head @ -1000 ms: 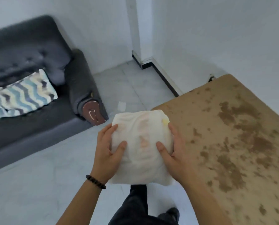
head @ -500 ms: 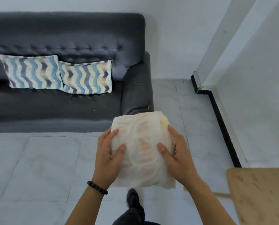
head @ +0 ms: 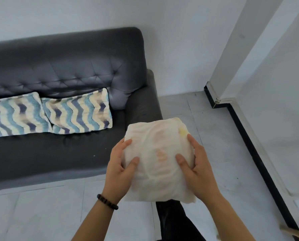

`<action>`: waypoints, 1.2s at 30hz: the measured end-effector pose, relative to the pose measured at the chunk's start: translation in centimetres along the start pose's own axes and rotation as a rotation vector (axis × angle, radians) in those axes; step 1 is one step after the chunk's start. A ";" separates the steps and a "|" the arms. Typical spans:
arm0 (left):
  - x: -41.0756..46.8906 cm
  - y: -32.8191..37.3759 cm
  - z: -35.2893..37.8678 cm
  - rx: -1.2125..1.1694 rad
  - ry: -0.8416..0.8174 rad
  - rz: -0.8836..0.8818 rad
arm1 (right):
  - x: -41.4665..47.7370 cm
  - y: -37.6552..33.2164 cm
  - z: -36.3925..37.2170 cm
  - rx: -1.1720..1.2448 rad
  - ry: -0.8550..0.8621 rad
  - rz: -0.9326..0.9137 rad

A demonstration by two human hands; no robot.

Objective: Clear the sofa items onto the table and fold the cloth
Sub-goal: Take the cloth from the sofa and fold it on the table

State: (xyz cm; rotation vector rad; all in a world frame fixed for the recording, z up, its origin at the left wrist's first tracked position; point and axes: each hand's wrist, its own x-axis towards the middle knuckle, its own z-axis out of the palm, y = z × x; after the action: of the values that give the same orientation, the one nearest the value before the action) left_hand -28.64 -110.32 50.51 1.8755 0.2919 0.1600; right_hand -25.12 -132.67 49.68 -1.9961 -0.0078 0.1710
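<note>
A folded white cloth (head: 158, 159) with faint orange and yellow marks is held in the air in front of me, above the floor beside the sofa's right arm. My left hand (head: 118, 171) grips its left edge, thumb on top. On the other side my right hand (head: 198, 171) grips its right edge the same way. The dark grey sofa (head: 61, 70) stands ahead on the left. Two striped blue and cream cushions (head: 78, 114) (head: 14, 116) lean against its backrest. Only a wooden corner of the table (head: 295, 233) shows at the bottom right.
Pale floor tiles (head: 40, 214) lie between me and the sofa. A white wall with a black skirting board (head: 260, 153) runs along the right, with a pillar (head: 232, 49) in the corner. My dark trouser leg (head: 173, 221) shows below the cloth.
The view has swung left, from the table to the sofa, and moved closer to it. The table has slid almost out of view. Both hands keep the same hold on the folded cloth.
</note>
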 end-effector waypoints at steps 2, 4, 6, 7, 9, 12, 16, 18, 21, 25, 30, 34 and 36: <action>5.0 -0.9 0.5 0.015 -0.009 -0.015 | 5.2 0.6 1.0 0.010 -0.021 0.010; 9.6 -1.4 1.1 0.031 -0.020 -0.060 | 10.4 0.5 1.7 0.011 -0.066 0.040; 14.5 -1.6 1.5 0.026 -0.026 -0.105 | 15.9 0.1 2.2 0.020 -0.098 0.069; 16.4 -1.3 1.5 0.021 -0.029 -0.104 | 18.0 -0.4 2.3 0.030 -0.111 0.077; 22.5 -1.9 1.7 0.012 -0.019 -0.124 | 24.3 -0.6 3.1 0.057 -0.145 0.119; 29.4 -3.8 2.2 -0.006 -0.025 -0.189 | 31.6 -0.4 5.1 0.063 -0.183 0.193; 39.2 -10.1 3.1 -0.057 -0.023 -0.354 | 40.9 2.4 9.9 -0.023 -0.190 0.277; 44.7 -13.7 4.0 -0.073 -0.038 -0.449 | 45.8 4.0 12.6 -0.065 -0.188 0.314; 51.2 -17.5 5.3 -0.093 -0.045 -0.450 | 52.2 6.0 16.1 -0.086 -0.179 0.330; 57.4 -23.8 5.9 -0.105 -0.056 -0.418 | 58.0 9.4 18.8 -0.020 -0.088 0.385; 56.7 -31.6 7.0 0.059 -0.101 -0.566 | 57.8 15.6 21.4 -0.080 -0.141 0.511; 55.5 -34.8 8.2 -0.142 -0.060 -0.717 | 56.4 18.2 23.4 -0.144 -0.168 0.477; 55.5 -34.7 9.1 -0.214 -0.047 -0.720 | 56.3 18.6 23.7 -0.208 -0.141 0.415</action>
State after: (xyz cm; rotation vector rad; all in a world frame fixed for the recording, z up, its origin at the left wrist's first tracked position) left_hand 22.73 -92.79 12.80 1.4614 0.8578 -0.3305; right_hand 26.30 -114.38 16.51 -2.1683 0.3113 0.5982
